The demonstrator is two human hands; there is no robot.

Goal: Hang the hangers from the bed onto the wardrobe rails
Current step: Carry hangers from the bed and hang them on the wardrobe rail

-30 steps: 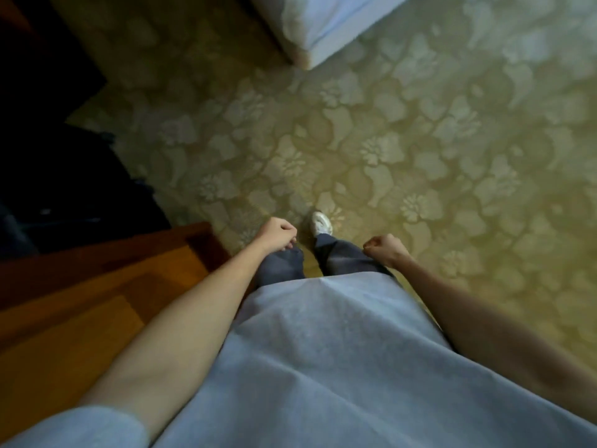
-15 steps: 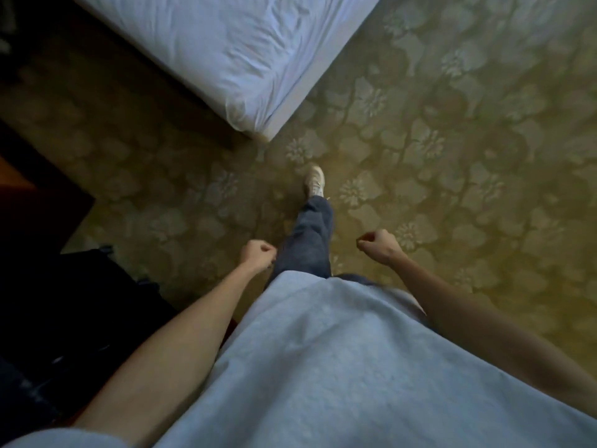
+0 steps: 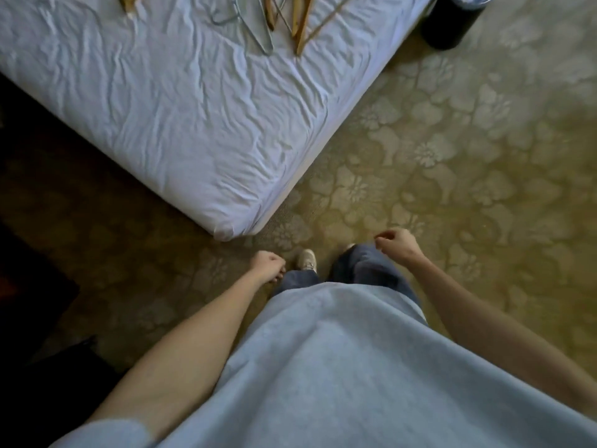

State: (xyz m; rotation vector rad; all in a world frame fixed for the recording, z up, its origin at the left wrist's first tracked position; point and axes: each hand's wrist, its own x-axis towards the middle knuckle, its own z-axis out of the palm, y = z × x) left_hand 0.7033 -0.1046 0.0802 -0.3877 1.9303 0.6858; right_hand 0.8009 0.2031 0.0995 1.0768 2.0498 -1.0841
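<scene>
Hangers point(image 3: 302, 24) on bed point(image 3: 193, 124), far end; long axes twd viewer.

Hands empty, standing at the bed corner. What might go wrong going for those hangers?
1. The wire hangers and wooden hangers lie crossed in one pile; lifting one may drag others along.
2. The bed corner sits just ahead of the shoe; a shin could catch it.
3. The dark bin stands beside the bed's far edge, easy to knock in passing.
</scene>
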